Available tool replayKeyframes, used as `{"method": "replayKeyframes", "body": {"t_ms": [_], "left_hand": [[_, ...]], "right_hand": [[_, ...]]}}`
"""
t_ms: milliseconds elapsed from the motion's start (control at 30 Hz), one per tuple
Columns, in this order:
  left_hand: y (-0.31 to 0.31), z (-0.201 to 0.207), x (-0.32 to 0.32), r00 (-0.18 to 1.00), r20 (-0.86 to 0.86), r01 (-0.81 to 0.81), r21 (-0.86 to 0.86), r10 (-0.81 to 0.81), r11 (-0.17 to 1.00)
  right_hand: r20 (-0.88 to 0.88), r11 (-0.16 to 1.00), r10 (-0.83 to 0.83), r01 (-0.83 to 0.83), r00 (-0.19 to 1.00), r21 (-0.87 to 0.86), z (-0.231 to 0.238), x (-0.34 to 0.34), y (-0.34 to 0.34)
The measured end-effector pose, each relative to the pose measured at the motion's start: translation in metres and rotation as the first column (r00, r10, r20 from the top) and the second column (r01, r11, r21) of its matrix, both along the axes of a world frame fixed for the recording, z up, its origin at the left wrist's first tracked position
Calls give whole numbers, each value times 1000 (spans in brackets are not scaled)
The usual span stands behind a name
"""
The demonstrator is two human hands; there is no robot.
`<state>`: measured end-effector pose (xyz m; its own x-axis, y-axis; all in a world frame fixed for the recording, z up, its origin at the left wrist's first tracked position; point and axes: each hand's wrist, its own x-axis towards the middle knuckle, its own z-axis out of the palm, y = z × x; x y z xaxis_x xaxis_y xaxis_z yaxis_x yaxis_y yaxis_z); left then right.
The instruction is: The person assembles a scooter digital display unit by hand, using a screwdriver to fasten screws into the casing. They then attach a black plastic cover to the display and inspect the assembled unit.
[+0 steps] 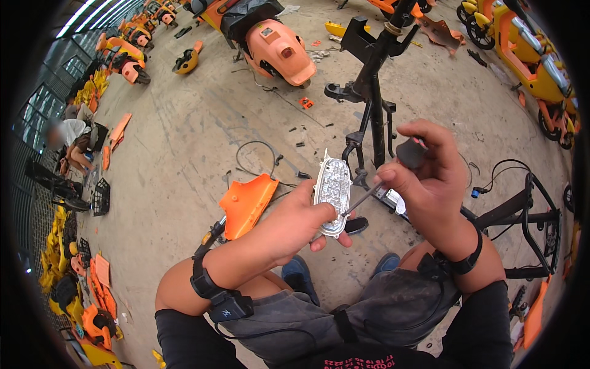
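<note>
My left hand (307, 218) is closed around a clear, silvery oval lamp unit (334, 190), its reflector side facing up and its long side upright in view. The thumb lies over its lower left edge, and fingertips show beneath. My right hand (430, 175) grips a screwdriver by its dark handle (412, 152). The screwdriver's metal shaft (369, 198) slants down to the left, its tip at the lower right part of the lamp. Whether the tip sits on a screw is too small to tell.
An orange plastic panel (246, 206) lies left of my forearm. A black scooter frame (375, 92) stands ahead; another black tube frame (528, 215) is at right. Orange scooters (279, 52) stand beyond. A person (77, 135) sits at far left near a black basket (101, 197).
</note>
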<state>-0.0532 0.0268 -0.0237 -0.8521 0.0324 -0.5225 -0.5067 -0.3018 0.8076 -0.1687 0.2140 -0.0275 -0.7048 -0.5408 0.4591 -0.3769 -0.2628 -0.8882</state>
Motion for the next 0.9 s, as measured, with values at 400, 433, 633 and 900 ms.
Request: {"method": "replayKeyframes", "body": {"t_ms": [400,433,633,900], "left_hand": [[0,-1,-2,999,45,-24,-15,25,1000],[1,0,-2,999,50,-17,-17,18,1000],[2,0,2,1000,21,0,20,-1,1000],[5,9,2,1000,24,11,5,-11,1000]], "right_hand": [[-144,996,25,-38,989,-86,3,-12,1],[-214,996,-13,-6,977,-85,1,-15,0],[-198,1000,12,-14,980,-6,8,-11,-2],[-137,1000,14,-18,991,-25,1,-16,-3]]}}
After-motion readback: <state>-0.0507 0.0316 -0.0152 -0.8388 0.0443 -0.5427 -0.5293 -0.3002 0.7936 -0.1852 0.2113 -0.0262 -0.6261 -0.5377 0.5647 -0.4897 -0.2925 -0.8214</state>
